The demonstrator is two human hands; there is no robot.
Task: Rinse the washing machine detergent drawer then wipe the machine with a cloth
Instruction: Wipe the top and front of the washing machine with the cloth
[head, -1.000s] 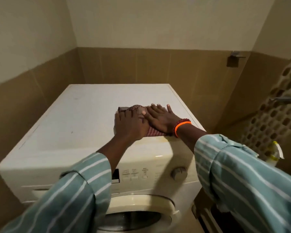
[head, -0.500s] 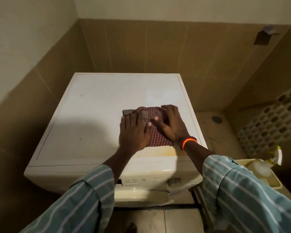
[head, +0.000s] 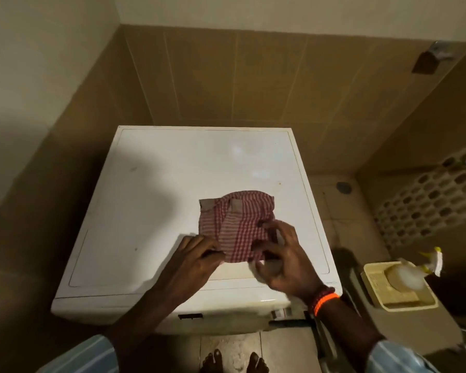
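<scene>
- Head view: checked cloth (head: 237,224) lies on the washer (head: 156,200) top, toward its front right.
- Left hand (head: 194,261) pinches the cloth's near-left edge.
- Right hand (head: 283,257), fingers curled, grips its near-right edge.

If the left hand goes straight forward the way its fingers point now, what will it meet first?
The left hand points up and right across the washing machine top. Its fingertips are already at the near edge of the red checked cloth, so the cloth comes first; whether they already touch it is unclear.
</scene>
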